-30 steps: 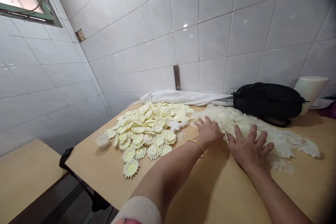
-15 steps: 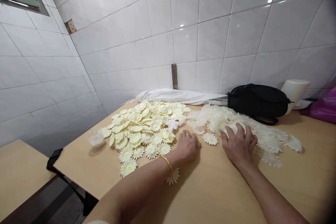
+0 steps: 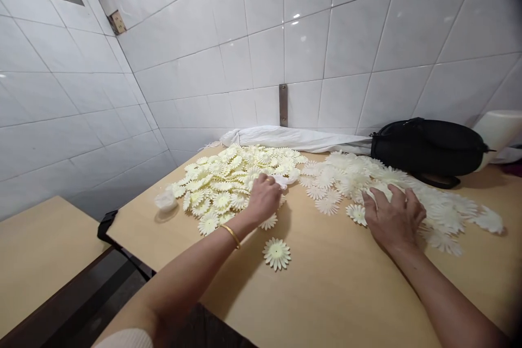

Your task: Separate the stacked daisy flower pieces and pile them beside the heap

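Note:
Pale yellow artificial daisy heads (image 3: 222, 174) lie in a broad heap on the table (image 3: 326, 288). My left hand (image 3: 265, 197), a gold bracelet on its wrist, is above the right side of this heap with its fingers curled down. What its fingertips hold, if anything, is hidden. To the right spreads a second heap of whiter, translucent petal layers (image 3: 346, 174). On its front part rests my right hand (image 3: 395, 216), fingers bent and spread. A single yellow daisy (image 3: 356, 214) sits just left of its thumb. Another loose daisy (image 3: 277, 254) lies in front of my left hand.
A clear little tub (image 3: 165, 200) with white contents stands left of the yellow heap. Behind the heaps runs a folded white cloth (image 3: 269, 137) along the tiled wall. A black zip case (image 3: 432, 147) and a white bottle (image 3: 499, 133) are at the back right.
My left hand has moved left and up onto the yellow heap. The loose daisy near my wrist is now uncovered. My right hand stays on the white heap; the view has shifted.

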Action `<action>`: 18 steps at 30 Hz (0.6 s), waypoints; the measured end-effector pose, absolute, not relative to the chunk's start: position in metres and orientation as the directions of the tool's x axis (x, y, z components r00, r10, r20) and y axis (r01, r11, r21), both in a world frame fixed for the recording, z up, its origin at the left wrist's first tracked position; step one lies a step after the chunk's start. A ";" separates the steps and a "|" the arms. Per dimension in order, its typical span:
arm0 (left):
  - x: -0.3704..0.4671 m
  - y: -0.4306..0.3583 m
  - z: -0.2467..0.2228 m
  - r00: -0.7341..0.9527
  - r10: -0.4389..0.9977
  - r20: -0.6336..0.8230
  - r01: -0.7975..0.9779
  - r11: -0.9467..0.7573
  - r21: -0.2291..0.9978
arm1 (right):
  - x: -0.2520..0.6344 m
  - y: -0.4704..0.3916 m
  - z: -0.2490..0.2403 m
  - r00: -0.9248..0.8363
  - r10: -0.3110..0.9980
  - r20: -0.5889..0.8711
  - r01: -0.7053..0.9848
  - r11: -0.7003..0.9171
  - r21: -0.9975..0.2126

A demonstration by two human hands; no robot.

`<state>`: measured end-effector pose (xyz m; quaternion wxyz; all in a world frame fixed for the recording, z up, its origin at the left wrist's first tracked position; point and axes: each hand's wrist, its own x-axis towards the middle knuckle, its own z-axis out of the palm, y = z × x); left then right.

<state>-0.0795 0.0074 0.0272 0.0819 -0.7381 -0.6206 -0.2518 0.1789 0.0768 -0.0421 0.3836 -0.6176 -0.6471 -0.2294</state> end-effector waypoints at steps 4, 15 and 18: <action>-0.109 -0.005 0.025 0.050 0.869 0.492 0.985 -0.125 0.121 | 0.177 0.073 -0.038 0.025 0.601 0.799 0.979 0.148 -0.142; -0.148 -0.099 0.023 0.104 0.691 0.715 0.989 -0.148 -0.001 | 0.177 0.073 -0.037 0.022 0.628 0.778 0.957 0.213 -0.199; -0.212 -0.097 0.040 -0.131 0.528 0.839 0.965 0.263 -0.015 | 0.177 0.072 -0.035 0.019 0.627 0.779 0.962 0.200 -0.184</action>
